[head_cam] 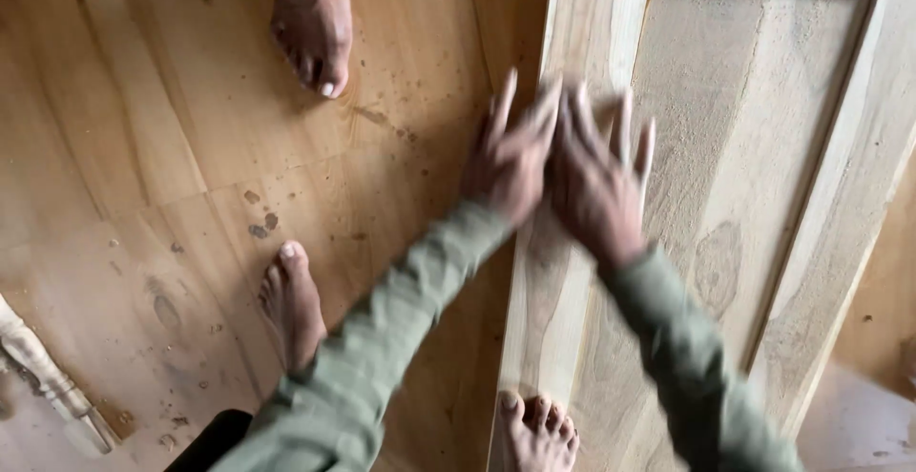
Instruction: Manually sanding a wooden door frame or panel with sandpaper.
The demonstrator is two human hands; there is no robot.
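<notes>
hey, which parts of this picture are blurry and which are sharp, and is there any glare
Head view: both hands, left hand and right hand, are smeared by motion blur, sleeves too; the wooden door panel and the bare foot at the top are fairly sharp; light is soft and even, no glare.

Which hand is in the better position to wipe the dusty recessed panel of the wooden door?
Probably the right hand: its open fingers already lie over the sawdust-covered panel. The left hand is above the door's frame rail, farther from it.

Dusty wood plank floor (143, 147) w/ sawdust specks, soft daylight.
</notes>
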